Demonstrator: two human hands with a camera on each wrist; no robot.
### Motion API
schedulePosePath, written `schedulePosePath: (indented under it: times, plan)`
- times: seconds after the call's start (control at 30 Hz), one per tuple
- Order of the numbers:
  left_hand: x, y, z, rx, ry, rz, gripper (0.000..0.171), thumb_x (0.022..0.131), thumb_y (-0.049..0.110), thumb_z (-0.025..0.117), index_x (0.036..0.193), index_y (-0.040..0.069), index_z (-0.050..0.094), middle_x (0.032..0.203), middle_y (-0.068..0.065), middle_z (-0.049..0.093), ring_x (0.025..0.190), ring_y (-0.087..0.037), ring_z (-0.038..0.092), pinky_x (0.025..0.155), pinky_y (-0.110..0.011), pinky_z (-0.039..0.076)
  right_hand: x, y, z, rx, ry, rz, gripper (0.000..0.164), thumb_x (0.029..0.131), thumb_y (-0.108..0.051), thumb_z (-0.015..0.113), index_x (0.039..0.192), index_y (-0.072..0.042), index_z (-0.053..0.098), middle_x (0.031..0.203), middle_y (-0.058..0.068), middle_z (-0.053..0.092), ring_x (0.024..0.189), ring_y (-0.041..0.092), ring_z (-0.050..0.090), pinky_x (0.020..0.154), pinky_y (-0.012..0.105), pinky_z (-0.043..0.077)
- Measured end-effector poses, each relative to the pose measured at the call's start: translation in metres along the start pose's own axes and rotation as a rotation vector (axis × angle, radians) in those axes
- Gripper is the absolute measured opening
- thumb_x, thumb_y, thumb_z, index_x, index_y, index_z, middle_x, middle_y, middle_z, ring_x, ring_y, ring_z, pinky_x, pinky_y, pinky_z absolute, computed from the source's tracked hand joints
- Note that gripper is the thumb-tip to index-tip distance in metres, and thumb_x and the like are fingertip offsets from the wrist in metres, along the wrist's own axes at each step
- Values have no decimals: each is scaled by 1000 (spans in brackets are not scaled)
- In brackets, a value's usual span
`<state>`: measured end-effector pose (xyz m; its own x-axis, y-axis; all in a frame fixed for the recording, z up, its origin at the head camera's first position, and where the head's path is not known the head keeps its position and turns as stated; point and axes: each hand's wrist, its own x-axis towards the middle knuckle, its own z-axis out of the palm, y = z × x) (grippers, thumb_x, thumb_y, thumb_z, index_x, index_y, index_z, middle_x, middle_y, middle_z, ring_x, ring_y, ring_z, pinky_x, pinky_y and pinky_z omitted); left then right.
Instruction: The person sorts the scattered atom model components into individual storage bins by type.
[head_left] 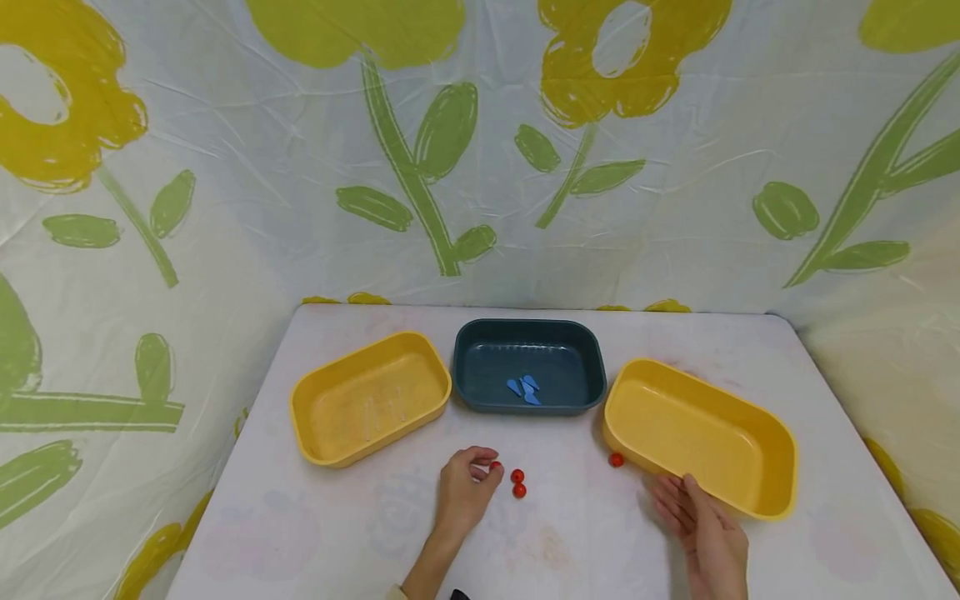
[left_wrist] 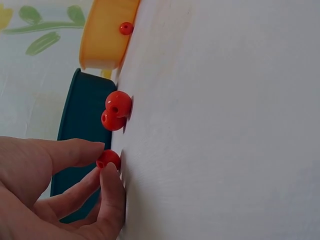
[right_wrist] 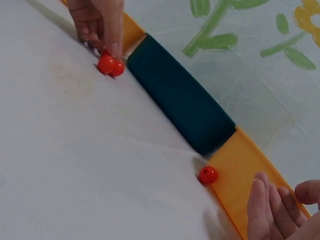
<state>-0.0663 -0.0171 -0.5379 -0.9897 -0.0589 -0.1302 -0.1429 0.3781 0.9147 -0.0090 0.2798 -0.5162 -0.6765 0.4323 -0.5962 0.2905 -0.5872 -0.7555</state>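
My left hand [head_left: 467, 492] pinches a small red bead [left_wrist: 108, 159] between thumb and fingertips, low over the white tabletop. Close to its right, two more red beads [head_left: 518, 483] lie side by side, their holes showing in the left wrist view. Another red bead [right_wrist: 208, 175] lies at the front wall of the right yellow bin [head_left: 697, 425]. Beside that bin's near wall is my right hand [head_left: 708, 533], its fingers extended along the outside and the thumb apart from them, near the rim. Nothing shows between thumb and fingers in the right wrist view.
A dark teal bin [head_left: 480, 333] stands at the back middle, with several small blue pieces [head_left: 527, 388] inside. To its left, another yellow bin [head_left: 322, 450] holds a few thin clear sticks [head_left: 370, 417]. Behind the table hangs a flower-printed cloth [head_left: 300, 208].
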Motion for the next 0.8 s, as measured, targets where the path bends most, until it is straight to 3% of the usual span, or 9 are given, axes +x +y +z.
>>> schedulePosePath:
  times: [0.2, 0.43, 0.63, 0.8]
  plan:
    - [-1, 7, 1, 51, -19, 14, 14, 82, 10, 74, 96, 8, 70, 86, 1, 64, 69, -8, 54, 59, -18, 49, 0, -3, -1, -3, 37, 22, 29, 82, -38, 71, 103, -16, 70, 94, 1, 73, 94, 19, 68, 81, 35, 53]
    - [1, 4, 3, 76, -15, 51, 9, 84, 11, 72, 91, 7, 71, 81, 3, 62, 68, -6, 55, 60, -18, 50, -1, -5, 0, -39, 61, 29, 30, 83, -40, 69, 103, -18, 71, 93, 0, 72, 93, 17, 68, 81, 34, 53]
    - [6, 4, 2, -21, -34, 56, 6, 85, 14, 70, 87, 8, 71, 76, 4, 65, 68, -7, 59, 64, -20, 52, -2, -5, 2, -33, 48, 16, 24, 83, -38, 70, 97, -18, 73, 92, 0, 73, 92, 17, 69, 80, 34, 54]
    - [9, 7, 2, -99, -82, -13, 11, 88, 22, 68, 89, 11, 71, 80, 5, 67, 72, -8, 61, 67, -20, 53, -2, -5, 3, -32, 26, 6, 20, 84, -36, 70, 92, -18, 74, 91, 1, 73, 92, 18, 69, 80, 34, 54]
